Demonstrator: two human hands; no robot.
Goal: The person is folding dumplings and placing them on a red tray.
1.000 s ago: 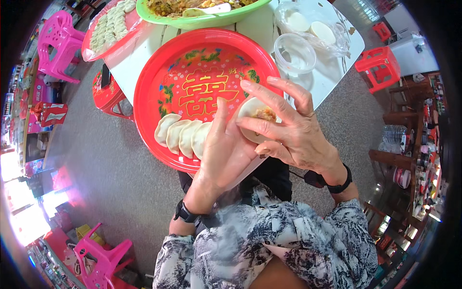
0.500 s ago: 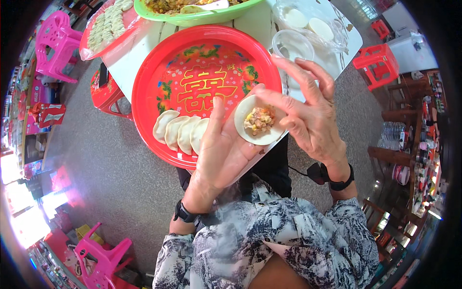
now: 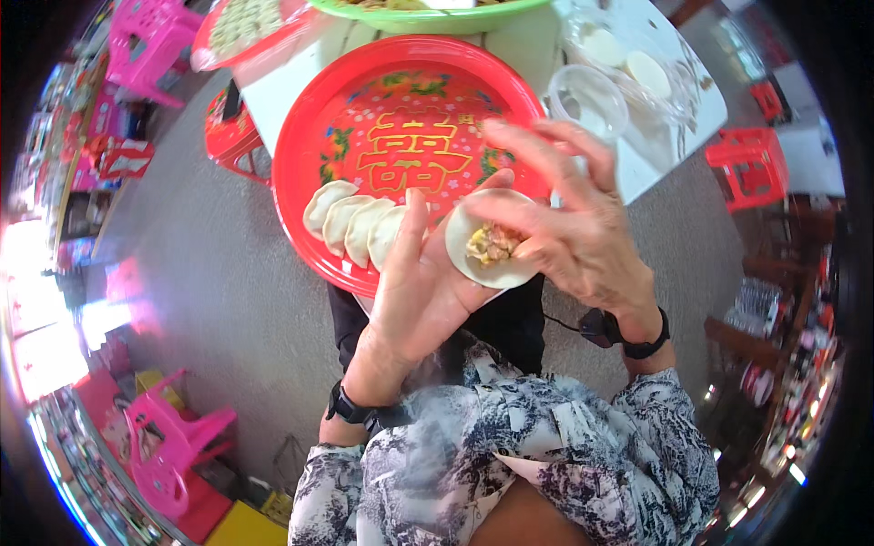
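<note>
My left hand (image 3: 410,291) is palm up and carries a round dumpling wrapper (image 3: 473,265) on its fingers, the thumb standing up to the left of it. Chopped filling (image 3: 492,243) sits in the wrapper's middle. Over the wrapper's right side hovers or rests my right hand (image 3: 587,227); its fingers are spread, with one bent finger at the filling. I cannot tell how firmly it touches. Folded dumplings (image 3: 357,221), several in an overlapping row, lie on the near left part of a red round tray (image 3: 300,136) decorated with yellow and floral patterns.
Beyond the tray, a green bowl (image 3: 428,20) holds filling. Clear plastic tubs (image 3: 589,102) and bagged round wrappers (image 3: 648,73) lie at the table's right. Another red tray (image 3: 209,50) of dumplings stands far left. Pink chairs (image 3: 150,45) and red stools (image 3: 748,169) stand around the white table (image 3: 692,100).
My view has shifted, moving the tray and table rightward in the picture. My right hand's finger has come further over the wrapper, onto the filling area. My left hand keeps its hold.
</note>
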